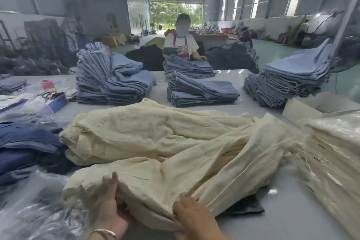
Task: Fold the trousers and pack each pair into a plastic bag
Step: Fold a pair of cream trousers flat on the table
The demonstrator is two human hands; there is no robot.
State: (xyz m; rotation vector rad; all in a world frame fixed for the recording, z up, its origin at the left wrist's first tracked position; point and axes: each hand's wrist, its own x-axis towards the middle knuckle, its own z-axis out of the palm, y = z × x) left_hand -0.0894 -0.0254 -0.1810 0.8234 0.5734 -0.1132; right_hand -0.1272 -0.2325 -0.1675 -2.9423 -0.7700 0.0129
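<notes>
Now both hands [111,212] grip trousers [165,142] (cream).

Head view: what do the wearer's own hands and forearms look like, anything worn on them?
Both forearms are bare, with no sleeves showing at the bottom edge of the head view. The left hand has a thin metal bangle round its wrist. The right hand is bare, with no ring, watch or glove visible. Neither hand wears a glove.

The cream trousers [175,142] are showing as soft, matt, creased woven cloth, the blue stacks [109,82] are looking like matt denim, the plastic bags [39,210] are glinting clear and glossy, and the table [229,74] is shining smooth.
</notes>
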